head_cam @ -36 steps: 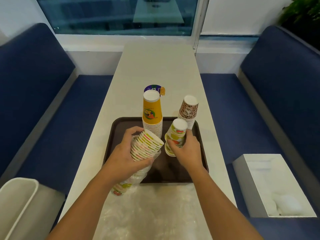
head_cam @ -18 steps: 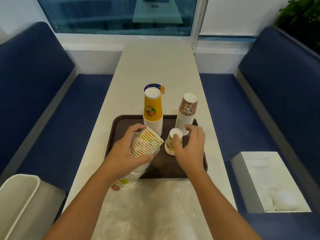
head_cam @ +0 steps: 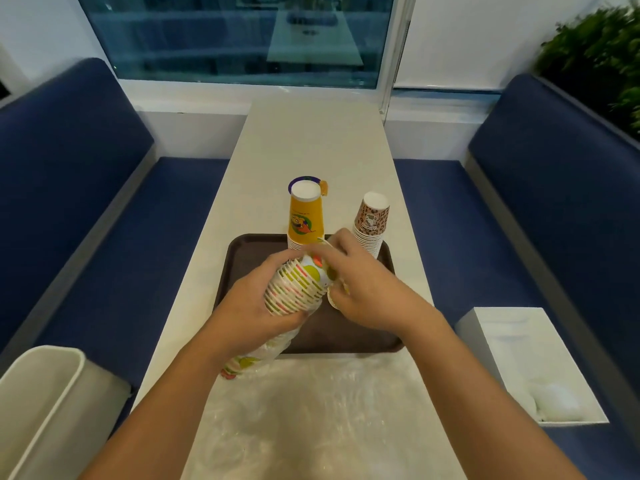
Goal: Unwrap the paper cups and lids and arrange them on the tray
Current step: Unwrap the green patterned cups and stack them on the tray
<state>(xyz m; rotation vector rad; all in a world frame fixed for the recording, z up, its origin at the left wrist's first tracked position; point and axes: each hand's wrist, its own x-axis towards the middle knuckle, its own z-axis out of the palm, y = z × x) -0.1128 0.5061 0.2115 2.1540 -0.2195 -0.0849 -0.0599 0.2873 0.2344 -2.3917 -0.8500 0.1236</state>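
My left hand (head_cam: pixel 254 304) grips a tilted stack of striped paper cups (head_cam: pixel 294 289) over the brown tray (head_cam: pixel 242 258); the stack's lower end sits in clear plastic wrap (head_cam: pixel 256 355). My right hand (head_cam: pixel 360 285) curls its fingers round the top cups of that stack. A small stack of cups (head_cam: pixel 332 299) on the tray shows only an edge under my right hand. An orange cup stack (head_cam: pixel 304 216) and a leopard-print cup stack (head_cam: pixel 370 223) stand upside down at the tray's far edge.
Crumpled clear plastic film (head_cam: pixel 322 420) covers the near table. A white bin (head_cam: pixel 38 403) stands at the lower left, a white box (head_cam: pixel 533 362) on the right bench seat. A round purple lid (head_cam: pixel 308 179) lies behind the orange stack.
My right hand set the small fruit-print stack down on the tray, let go of it, then moved left onto the top of the stack in my left hand.
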